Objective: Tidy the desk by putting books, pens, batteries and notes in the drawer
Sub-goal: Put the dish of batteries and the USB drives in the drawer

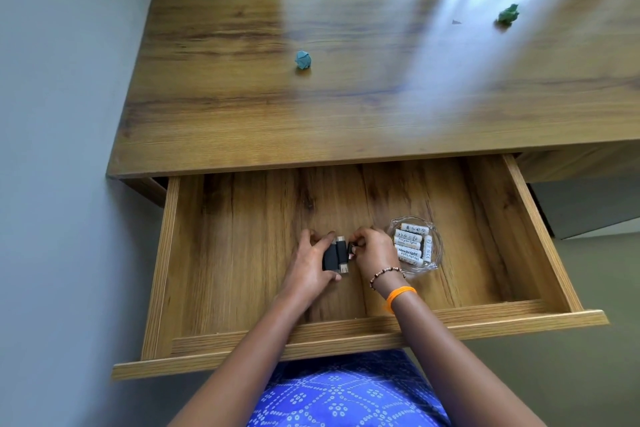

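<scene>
While both hands are down inside the open drawer (175, 253), they are busy with a little bunch of small black things (334, 255) near the middle of the drawer floor. The left hand (313, 267) has its fingers and thumb curled round the bunch, and the right hand (372, 253) pinches one small piece at its right side. I cannot tell just what these things are; they look like little plugs or chargers. Just beside the right hand, nearer the drawer's right side, sits a glass dish (434, 239) full of white batteries (412, 246). The right wrist is very close to that dish, so a quick pull back could bump it and tip the batteries out. The little black bits could also slip from the fingers and slide toward a drawer corner. Up on the desk (242, 114), a blue paper ball (303, 60) lies near the middle and a green paper ball (508, 15) lies near the far right corner. They are light and could roll off the edge if knocked. They could also be forgotten if the drawer gets shut too soon.
</scene>
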